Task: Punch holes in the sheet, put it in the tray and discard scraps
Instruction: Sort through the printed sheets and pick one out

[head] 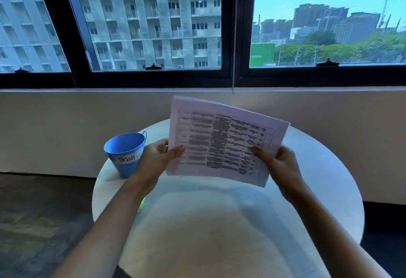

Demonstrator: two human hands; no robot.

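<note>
Left hand (158, 157): pinching the sheet (224, 141) at its left edge, thumb on the printed side, other fingers tucked behind. Right hand (279, 163): pinching the same sheet near its lower right corner, thumb on top too. Held up in the air between both hands, tipped a little, above the round white table (318, 190), not touching it. Looks like more than one page pressed together, but hard to tell. No punch to be seen anywhere, and no tray either; maybe hidden behind the paper or out of view. So the step now, as a guess: getting the paper straight and ready for the punch. To do it well: keep both pinches soft so the paper does not crease, tap the edges even if there are many pages, turn the side that needs holes toward the punch, push that edge all the way in and keep it level before pressing down. Just beside the left hand, on the table: a blue cup (125, 152), open at the top, with a thin wire handle at the back. On its white label, in hand-drawn letters: "Trash". Good place for the little paper bits later. On the sheet itself: a table of boxes full of tiny dark print, far too blurry to read. Something small and green under the left wrist, too hidden to name.
</note>
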